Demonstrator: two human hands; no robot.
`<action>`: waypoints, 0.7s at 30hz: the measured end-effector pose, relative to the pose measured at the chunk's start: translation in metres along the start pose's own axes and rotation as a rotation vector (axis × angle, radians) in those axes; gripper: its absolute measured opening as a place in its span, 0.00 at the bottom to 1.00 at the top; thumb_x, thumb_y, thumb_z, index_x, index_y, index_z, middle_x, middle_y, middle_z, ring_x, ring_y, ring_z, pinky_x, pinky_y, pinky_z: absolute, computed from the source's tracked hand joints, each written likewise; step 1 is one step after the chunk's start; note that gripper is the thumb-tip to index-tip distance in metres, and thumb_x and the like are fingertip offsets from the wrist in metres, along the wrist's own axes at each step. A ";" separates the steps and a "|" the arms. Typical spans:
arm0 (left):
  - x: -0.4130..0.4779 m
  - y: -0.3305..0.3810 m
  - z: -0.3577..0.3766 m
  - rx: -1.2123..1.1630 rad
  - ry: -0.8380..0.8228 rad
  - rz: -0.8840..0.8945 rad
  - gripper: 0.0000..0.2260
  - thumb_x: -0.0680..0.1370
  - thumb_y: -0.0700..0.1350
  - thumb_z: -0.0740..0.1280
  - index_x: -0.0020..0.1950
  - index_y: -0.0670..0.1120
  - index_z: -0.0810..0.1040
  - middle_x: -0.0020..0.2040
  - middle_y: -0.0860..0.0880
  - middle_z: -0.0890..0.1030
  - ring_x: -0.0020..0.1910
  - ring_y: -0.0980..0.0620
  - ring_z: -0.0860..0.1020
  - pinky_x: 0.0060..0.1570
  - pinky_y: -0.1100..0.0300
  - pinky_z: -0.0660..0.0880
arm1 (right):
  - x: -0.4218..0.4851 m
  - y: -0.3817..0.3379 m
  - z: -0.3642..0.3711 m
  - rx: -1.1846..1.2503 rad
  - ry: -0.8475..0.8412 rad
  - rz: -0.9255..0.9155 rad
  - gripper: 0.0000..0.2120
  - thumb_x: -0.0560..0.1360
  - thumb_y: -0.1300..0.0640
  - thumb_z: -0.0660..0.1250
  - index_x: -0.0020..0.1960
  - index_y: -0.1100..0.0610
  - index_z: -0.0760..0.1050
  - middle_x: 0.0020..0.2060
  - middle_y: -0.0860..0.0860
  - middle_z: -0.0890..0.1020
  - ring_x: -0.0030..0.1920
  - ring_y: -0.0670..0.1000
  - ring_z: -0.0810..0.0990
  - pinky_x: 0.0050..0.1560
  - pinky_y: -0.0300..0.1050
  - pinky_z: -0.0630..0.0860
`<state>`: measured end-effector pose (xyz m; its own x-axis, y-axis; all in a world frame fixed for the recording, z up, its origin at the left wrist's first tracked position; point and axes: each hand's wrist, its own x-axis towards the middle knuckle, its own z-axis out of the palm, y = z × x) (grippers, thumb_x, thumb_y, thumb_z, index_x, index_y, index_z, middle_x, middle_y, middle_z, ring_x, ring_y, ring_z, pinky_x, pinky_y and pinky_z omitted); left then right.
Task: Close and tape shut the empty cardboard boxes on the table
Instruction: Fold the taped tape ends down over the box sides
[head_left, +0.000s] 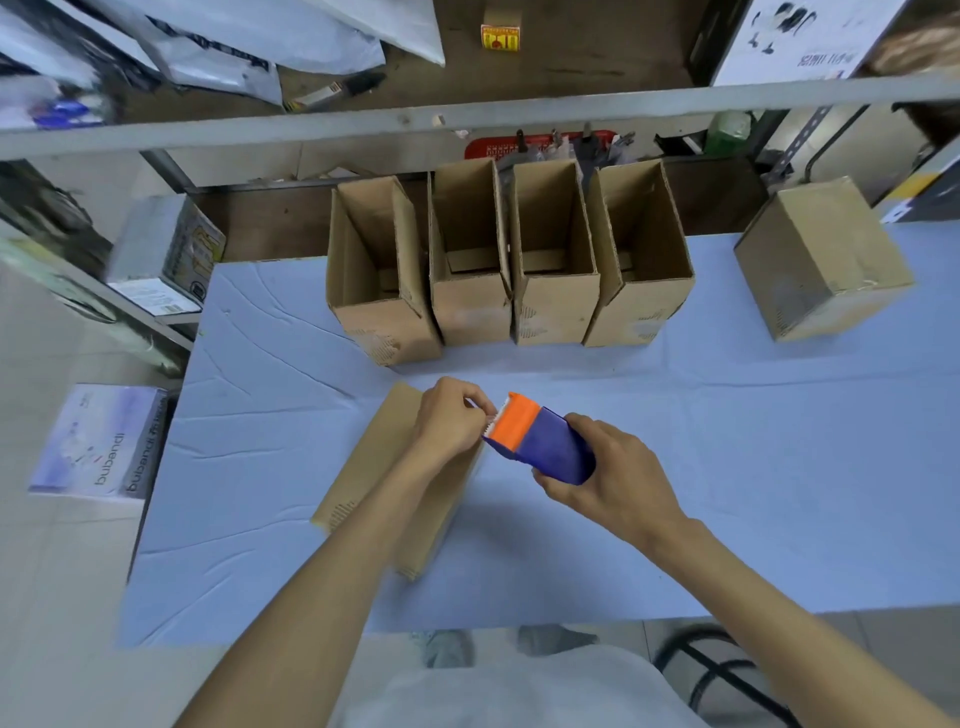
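Centrally, tape dispenser (540, 441) in right grip (608, 478), tape end (487, 413) in left grip (449, 421).

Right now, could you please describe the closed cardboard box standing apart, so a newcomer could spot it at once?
Start at the blue-covered table. Along its far edge stands a row of four open boxes; past a gap to their right sits a lone box. Unlike them, its top is closed and it sits askew.
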<state>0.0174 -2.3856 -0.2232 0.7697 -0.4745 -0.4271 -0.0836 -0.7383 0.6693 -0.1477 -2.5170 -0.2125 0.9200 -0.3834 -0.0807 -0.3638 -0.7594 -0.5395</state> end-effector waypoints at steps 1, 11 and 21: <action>0.000 -0.003 -0.002 0.023 0.034 0.004 0.14 0.69 0.34 0.66 0.29 0.51 0.77 0.32 0.50 0.80 0.36 0.49 0.79 0.37 0.61 0.73 | -0.006 0.005 -0.003 -0.024 -0.014 0.019 0.22 0.66 0.42 0.72 0.55 0.51 0.72 0.40 0.47 0.79 0.37 0.51 0.75 0.35 0.43 0.73; 0.001 -0.006 -0.014 -0.123 -0.017 0.019 0.03 0.71 0.40 0.74 0.38 0.46 0.82 0.32 0.48 0.83 0.37 0.46 0.82 0.41 0.52 0.79 | -0.025 0.050 -0.025 -0.024 -0.003 0.109 0.22 0.61 0.44 0.74 0.52 0.48 0.75 0.39 0.46 0.80 0.38 0.52 0.78 0.36 0.47 0.76; -0.004 -0.024 -0.012 0.002 0.113 0.131 0.03 0.72 0.39 0.72 0.42 0.45 0.80 0.33 0.52 0.79 0.33 0.56 0.77 0.41 0.60 0.75 | -0.021 0.036 -0.008 0.018 -0.013 0.152 0.21 0.61 0.45 0.75 0.52 0.49 0.75 0.40 0.46 0.81 0.39 0.52 0.79 0.37 0.48 0.76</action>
<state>0.0240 -2.3602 -0.2299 0.8182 -0.5101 -0.2653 -0.1891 -0.6744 0.7137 -0.1815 -2.5401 -0.2230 0.8565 -0.4863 -0.1731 -0.4964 -0.6837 -0.5349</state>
